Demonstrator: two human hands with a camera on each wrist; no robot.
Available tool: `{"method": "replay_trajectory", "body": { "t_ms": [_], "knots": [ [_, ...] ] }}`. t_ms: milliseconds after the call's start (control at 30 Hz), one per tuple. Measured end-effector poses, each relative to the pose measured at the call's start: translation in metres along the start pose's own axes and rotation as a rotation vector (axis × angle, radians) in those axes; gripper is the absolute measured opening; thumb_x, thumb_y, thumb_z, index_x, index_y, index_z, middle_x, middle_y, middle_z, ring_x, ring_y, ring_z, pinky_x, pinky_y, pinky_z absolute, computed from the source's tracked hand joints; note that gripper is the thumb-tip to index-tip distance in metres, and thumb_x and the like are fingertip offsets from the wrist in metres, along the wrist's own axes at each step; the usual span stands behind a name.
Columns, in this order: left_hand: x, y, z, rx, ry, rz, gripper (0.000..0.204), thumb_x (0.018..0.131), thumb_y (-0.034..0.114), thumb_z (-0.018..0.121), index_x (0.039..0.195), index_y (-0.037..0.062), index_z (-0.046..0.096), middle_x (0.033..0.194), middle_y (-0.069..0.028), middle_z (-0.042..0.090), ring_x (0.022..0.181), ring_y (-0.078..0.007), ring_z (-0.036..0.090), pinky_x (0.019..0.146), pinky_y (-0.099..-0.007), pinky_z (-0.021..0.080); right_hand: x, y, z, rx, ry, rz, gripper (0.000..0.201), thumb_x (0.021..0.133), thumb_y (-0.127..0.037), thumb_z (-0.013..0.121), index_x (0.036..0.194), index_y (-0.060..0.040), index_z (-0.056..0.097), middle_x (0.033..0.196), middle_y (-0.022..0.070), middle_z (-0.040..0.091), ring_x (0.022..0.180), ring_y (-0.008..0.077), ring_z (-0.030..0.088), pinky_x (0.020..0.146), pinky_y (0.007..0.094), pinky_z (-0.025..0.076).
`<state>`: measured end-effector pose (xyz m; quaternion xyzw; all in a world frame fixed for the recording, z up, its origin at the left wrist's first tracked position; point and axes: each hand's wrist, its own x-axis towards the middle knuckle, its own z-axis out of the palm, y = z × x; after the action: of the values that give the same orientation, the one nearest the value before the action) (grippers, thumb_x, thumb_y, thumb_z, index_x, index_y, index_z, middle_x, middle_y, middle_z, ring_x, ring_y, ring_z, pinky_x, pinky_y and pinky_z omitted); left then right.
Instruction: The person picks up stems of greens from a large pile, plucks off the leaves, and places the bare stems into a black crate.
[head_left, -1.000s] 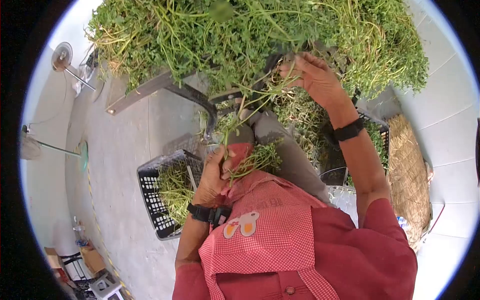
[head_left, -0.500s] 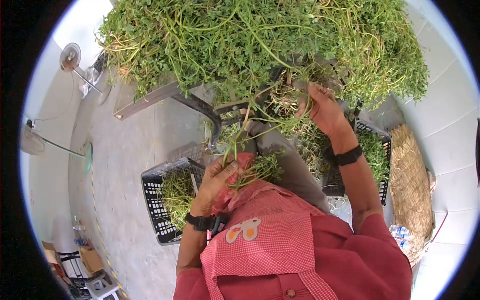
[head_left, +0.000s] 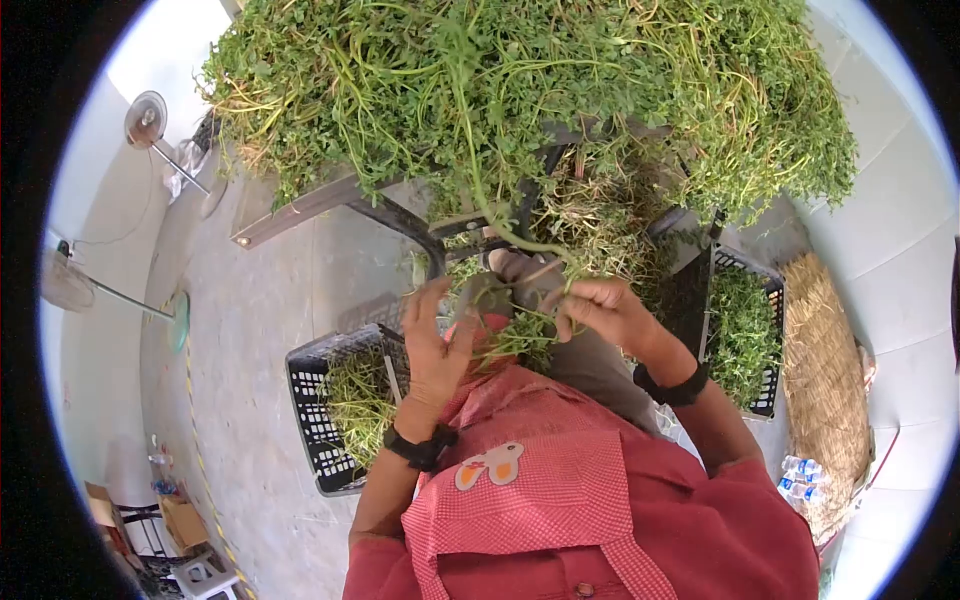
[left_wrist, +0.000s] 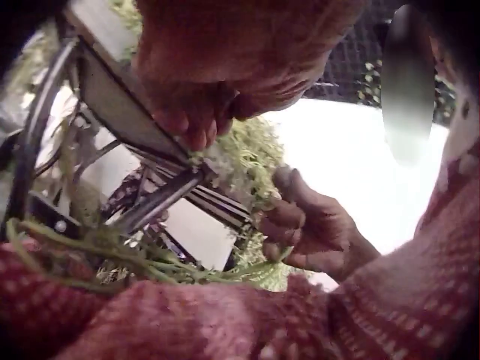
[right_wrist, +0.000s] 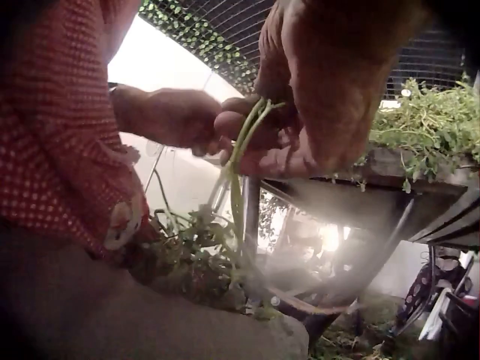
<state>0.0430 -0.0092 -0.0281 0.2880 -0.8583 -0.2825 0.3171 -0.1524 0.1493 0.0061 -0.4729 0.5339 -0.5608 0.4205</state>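
Observation:
In the head view the right hand (head_left: 615,318) pinches a green stem between thumb and fingertips; a long leafy stem rises from there toward the pile of greens (head_left: 640,70). To its left the left hand (head_left: 435,350) is raised with fingers apart, holding nothing visible. A loose bunch of greens (head_left: 518,340) lies over the lap between the hands. The right wrist view shows thin stems (right_wrist: 240,150) in the right hand (right_wrist: 322,97), the left hand (right_wrist: 176,118) close beside. In the left wrist view, the left hand (left_wrist: 240,60) hangs above the right hand (left_wrist: 319,232).
The pile overhangs a metal-framed table edge (head_left: 300,212). A black crate (head_left: 305,415) with stems stands at left, another crate (head_left: 775,345) with greens at right. Beyond are a rolled straw mat (head_left: 820,350), water bottles (head_left: 802,480) and standing fans (head_left: 147,118). Cut stems lie beneath the table.
The right hand has come down and left from near the pile to the lap, close to the left hand. The left hand has released the stems and spread its fingers.

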Motion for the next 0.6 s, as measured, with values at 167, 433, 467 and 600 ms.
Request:
{"method": "replay_trajectory", "body": {
  "t_ms": [167, 433, 467, 600],
  "knots": [
    [0.014, 0.067, -0.014, -0.067, 0.027, 0.553, 0.025, 0.078, 0.006, 0.056, 0.102, 0.0021, 0.061, 0.098, -0.0131, 0.061, 0.087, -0.0296, 0.056, 0.083, -0.0401, 0.043, -0.011, 0.019, 0.019, -0.308, -0.022, -0.057, 0.015, 0.091, -0.011, 0.049, 0.089, 0.0013, 0.059, 0.066, 0.0039, 0.059, 0.062, 0.0078, 0.057, 0.056, 0.0239, 0.046],
    [0.009, 0.042, 0.011, -0.199, -0.501, 0.133, 0.022, 0.084, 0.007, 0.055, 0.106, 0.0022, 0.058, 0.078, -0.0116, 0.062, 0.066, -0.0242, 0.058, 0.065, -0.0299, 0.046, -0.018, 0.021, 0.015, -0.019, 0.127, 0.031, 0.024, 0.093, -0.015, 0.051, 0.103, 0.0042, 0.06, 0.077, 0.0045, 0.063, 0.07, 0.013, 0.061, 0.063, 0.0242, 0.05],
    [0.007, 0.043, 0.013, -0.417, -0.547, -0.019, 0.019, 0.084, 0.008, 0.055, 0.102, 0.0019, 0.059, 0.077, -0.0126, 0.061, 0.065, -0.0262, 0.058, 0.061, -0.032, 0.045, -0.018, 0.02, 0.016, -0.018, 0.127, 0.032, 0.024, 0.093, -0.015, 0.051, 0.103, 0.0042, 0.06, 0.077, 0.0045, 0.063, 0.07, 0.013, 0.061, 0.063, 0.0242, 0.05],
    [0.0, 0.045, 0.027, -0.455, -0.399, 0.076, 0.016, 0.084, 0.009, 0.058, 0.098, 0.0009, 0.06, 0.073, -0.0124, 0.06, 0.062, -0.0232, 0.057, 0.058, -0.0285, 0.044, -0.015, 0.023, 0.02, 0.22, 0.161, 0.107, 0.025, 0.093, -0.014, 0.05, 0.108, 0.0043, 0.057, 0.084, 0.0058, 0.062, 0.073, 0.0105, 0.06, 0.065, 0.0242, 0.049]
  ]
}}
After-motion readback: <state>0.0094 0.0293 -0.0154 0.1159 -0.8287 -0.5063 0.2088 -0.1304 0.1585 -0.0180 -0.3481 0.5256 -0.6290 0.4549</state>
